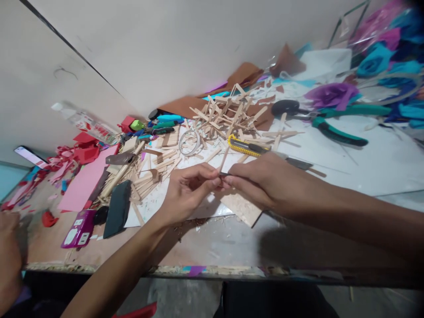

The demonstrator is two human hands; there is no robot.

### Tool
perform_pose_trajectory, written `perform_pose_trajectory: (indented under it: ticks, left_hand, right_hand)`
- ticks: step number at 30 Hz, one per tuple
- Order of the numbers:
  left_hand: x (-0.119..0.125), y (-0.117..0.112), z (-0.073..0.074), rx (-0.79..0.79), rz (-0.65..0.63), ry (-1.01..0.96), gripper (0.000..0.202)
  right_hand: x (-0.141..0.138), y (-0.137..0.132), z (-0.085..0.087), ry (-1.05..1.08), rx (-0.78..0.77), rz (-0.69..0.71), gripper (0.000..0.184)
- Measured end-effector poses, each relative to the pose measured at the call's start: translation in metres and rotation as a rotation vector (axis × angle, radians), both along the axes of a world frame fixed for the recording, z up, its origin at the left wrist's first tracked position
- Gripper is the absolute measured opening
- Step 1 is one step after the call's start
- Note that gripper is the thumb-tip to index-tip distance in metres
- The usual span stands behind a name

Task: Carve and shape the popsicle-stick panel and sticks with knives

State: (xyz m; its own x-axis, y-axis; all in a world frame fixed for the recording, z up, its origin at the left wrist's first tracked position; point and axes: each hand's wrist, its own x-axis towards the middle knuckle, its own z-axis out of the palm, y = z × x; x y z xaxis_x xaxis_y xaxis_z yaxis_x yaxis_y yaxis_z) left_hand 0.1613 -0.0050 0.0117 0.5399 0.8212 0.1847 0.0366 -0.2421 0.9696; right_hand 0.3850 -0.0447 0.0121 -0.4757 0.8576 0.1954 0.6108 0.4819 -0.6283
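My left hand [185, 192] and my right hand [261, 179] meet over the middle of the table. Both pinch a thin wooden craft stick [224, 160] that rises tilted from between the fingertips. The fingers of both hands are closed on its lower end. A yellow utility knife [247, 148] lies just behind my right hand, its blade end reaching right. Behind it sits a heap of glued wooden sticks [225, 115]. A small wooden board [240, 206] lies under my hands.
Loose sticks [159, 165], a tape ring [189, 142], a dark block [116, 208], a purple device [77, 229] and red paper scraps [81, 152] fill the left. Green-handled pliers [331, 121] and paper flowers [331, 95] lie right. Another person's hand [8, 251] shows far left.
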Motion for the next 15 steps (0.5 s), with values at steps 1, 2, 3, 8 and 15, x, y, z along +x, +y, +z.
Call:
perform_pose_trajectory:
  ticks: [1,2,3,8,15]
  left_hand:
    - [0.000,0.001,-0.001,-0.010,0.019,0.005,0.009]
    - [0.001,0.001,-0.002,-0.031,0.031,0.008,0.011]
    - [0.002,0.002,-0.004,-0.062,0.040,0.012,0.013]
    - [0.008,0.002,-0.009,-0.245,0.109,0.018,0.024]
    - [0.011,-0.008,-0.006,-0.265,0.105,-0.045,0.020]
  right_hand:
    - [0.000,0.001,0.000,-0.011,-0.004,-0.002,0.037]
    - [0.000,0.003,-0.001,-0.023,-0.010,0.000,0.038]
    - [0.001,0.004,-0.001,-0.035,-0.014,0.000,0.038]
    - [0.007,0.014,-0.004,0.052,0.062,-0.060,0.037]
    - [0.004,0.014,-0.003,0.314,-0.043,-0.178,0.017]
